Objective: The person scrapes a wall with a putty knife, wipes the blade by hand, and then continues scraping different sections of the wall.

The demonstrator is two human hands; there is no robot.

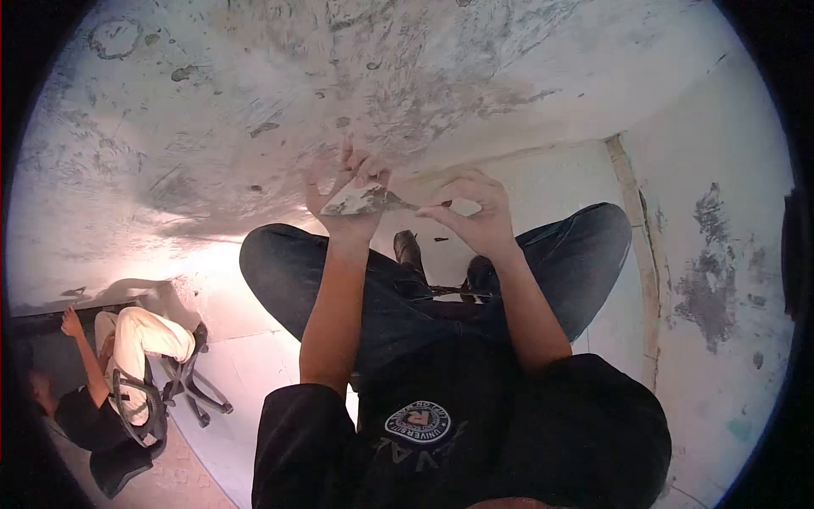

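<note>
My right hand (483,212), at two o'clock, pinches the trowel (370,201) by its handle; its blade overlaps my left hand (342,181) at eleven, fingers curled, grip unclear; seemingly I'm handling the blade; next calls for steadiness.

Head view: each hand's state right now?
Left hand: partly curled behind the smeared, pale triangular blade; grip cannot be told.
Right hand: closed, pinching the thin dark handle.
</note>
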